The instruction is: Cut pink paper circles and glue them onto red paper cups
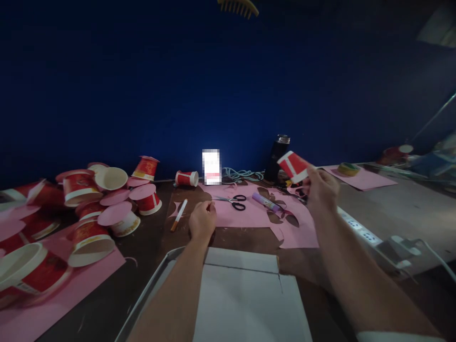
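Observation:
My right hand [322,190] is raised above the right side of the table, its fingers closed on a red and white paper cup [292,166] that is tilted. My left hand [203,219] rests at the left edge of a pink paper sheet [242,218], fingers curled; whatever they hold, if anything, is hidden. Scissors with black handles [238,203] lie on that sheet. To their right is a purple glue stick [265,202] among cut pink scraps. A white and brown pen [179,215] lies left of my left hand.
Many red paper cups [82,187], several with pink paper discs, crowd the left side. One cup [186,178] lies by a bright blurred screen [211,166]. A black bottle [273,161] stands behind. A white box [245,299] is in front; a power strip [359,230] lies right.

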`<state>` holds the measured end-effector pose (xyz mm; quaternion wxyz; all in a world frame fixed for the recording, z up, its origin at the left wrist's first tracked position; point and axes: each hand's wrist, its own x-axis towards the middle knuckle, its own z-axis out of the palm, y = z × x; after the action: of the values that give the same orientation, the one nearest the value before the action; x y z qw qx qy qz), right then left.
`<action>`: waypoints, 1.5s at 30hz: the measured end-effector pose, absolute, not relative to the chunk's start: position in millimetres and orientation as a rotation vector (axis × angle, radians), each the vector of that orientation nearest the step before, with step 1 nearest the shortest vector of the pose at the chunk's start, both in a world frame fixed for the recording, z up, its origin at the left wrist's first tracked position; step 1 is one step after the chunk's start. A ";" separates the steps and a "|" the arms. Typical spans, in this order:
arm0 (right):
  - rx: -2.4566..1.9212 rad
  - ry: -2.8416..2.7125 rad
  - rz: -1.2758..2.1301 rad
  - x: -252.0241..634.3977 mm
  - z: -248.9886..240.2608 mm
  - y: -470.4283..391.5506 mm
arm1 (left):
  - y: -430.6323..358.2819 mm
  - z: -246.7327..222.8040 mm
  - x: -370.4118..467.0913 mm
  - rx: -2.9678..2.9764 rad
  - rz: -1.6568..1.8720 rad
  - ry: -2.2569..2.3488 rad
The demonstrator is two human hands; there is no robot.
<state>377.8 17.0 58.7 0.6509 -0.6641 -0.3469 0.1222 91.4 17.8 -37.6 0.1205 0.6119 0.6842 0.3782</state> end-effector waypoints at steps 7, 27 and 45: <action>-0.946 -0.493 1.495 236.4 30.5 3.0 | 29.2 -45.9 77.1 1.492 1.370 1.846; -0.822 -0.510 1.565 190.2 -26.9 12.3 | 23.4 -39.4 74.5 1.241 1.347 1.742; -0.865 -0.718 1.519 187.2 -27.6 8.0 | 3.5 -16.8 33.3 1.598 0.427 2.481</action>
<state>187.2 8.0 -27.6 0.5857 -0.3708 -0.3079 0.6516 33.3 3.5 -16.8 0.0797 0.5343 0.8294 0.1426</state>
